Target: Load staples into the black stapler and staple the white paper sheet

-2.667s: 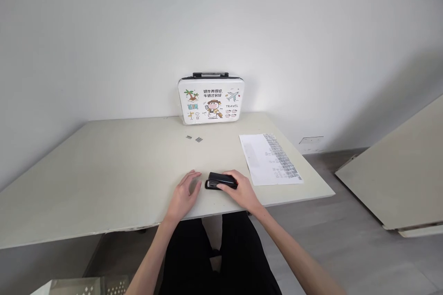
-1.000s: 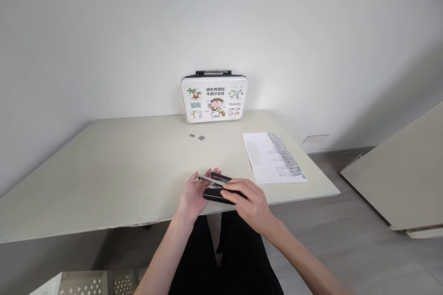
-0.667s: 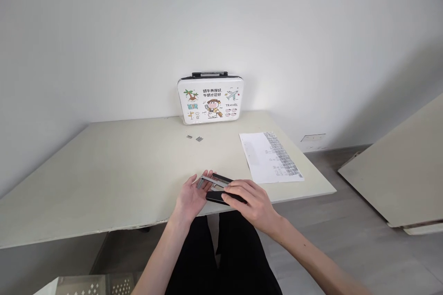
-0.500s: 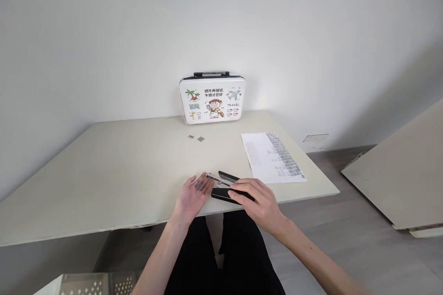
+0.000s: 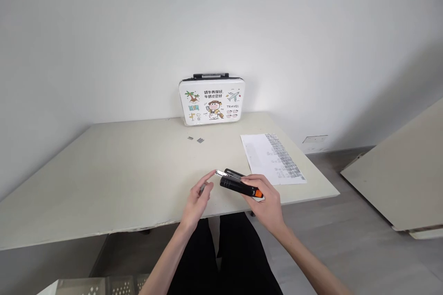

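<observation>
My right hand [image 5: 265,196] grips a black stapler [image 5: 238,187] with an orange part at its back end. The stapler is swung apart, and its metal magazine sticks out towards the left. My left hand [image 5: 196,203] has its index finger stretched to the magazine's tip, apparently touching it. The other fingers of that hand are curled round a small grey strip of staples [image 5: 202,189], mostly hidden by the thumb. Farther back on the table lie loose strips of staples [image 5: 200,140].
A white printed case [image 5: 212,106] with a black handle leans upright against the wall. On the right of the table [image 5: 121,170] lies a printed sheet of paper [image 5: 265,159]. The table's front edge runs just under my hands. A perforated basket [image 5: 83,286] stands low at the left.
My left hand has turned from palm-up with the staples showing to curled fingers and a pointing index finger. My right hand has rolled the stapler over and shifted it slightly right.
</observation>
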Motion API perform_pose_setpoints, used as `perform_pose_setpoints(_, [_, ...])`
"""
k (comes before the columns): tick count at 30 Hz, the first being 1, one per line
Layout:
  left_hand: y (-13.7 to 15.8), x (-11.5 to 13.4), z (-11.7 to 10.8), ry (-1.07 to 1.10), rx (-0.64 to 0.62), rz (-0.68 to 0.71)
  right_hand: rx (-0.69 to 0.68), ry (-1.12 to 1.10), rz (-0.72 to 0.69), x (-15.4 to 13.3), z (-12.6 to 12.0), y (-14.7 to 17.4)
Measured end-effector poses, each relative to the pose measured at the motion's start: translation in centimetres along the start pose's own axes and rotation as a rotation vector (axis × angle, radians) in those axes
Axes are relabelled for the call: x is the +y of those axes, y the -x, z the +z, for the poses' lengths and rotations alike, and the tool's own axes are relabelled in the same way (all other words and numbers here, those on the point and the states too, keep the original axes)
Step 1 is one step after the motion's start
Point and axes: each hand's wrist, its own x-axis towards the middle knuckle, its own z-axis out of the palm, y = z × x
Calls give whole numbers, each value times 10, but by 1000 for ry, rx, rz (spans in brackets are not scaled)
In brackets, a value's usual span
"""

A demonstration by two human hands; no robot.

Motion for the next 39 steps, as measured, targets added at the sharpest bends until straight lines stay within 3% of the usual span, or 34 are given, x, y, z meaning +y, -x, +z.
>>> perform_pose_setpoints(4, [1, -3, 6, -13, -77, 6, -7, -56, 68, 2, 11, -7])
perform_pose_setpoints(7, [-3, -8, -6, 156, 11, -26, -33, -102, 156, 10, 26, -18])
perform_pose_setpoints(11, [-13, -17, -38, 529, 149, -100, -79, -110, 278, 30, 55, -41])
perform_pose_setpoints(17, [-23, -30, -69, 930, 189, -174, -139, -92, 261, 60, 130, -92])
perform_pose_setpoints(22, [-22, -41, -69, 1098, 204, -212, -236, -46, 223, 76, 200, -129])
perform_pose_setpoints(26, [-20, -43, -67, 1152, 190, -244, -319, 0, 175, 79, 236, -151])
perform_pose_setpoints(28, [-19, -43, -67, 1185, 160, -237, -341, 33, 139, 74, 241, -156])
perform_pose_setpoints(31, [-18, -44, -66, 1241, 145, -217, -325, 73, 73, 56, 230, -148])
perform_pose_setpoints(33, [-18, -47, -67, 1264, 150, -201, -324, 72, -12, 40, 213, -130])
perform_pose_setpoints(36, [-19, -49, -67, 1257, 132, -180, -449, 50, -270, 19, 185, -91])
perform_pose_setpoints(39, [-20, -50, -67, 1211, 96, -179, -560, 92, -313, 10, 168, -57])
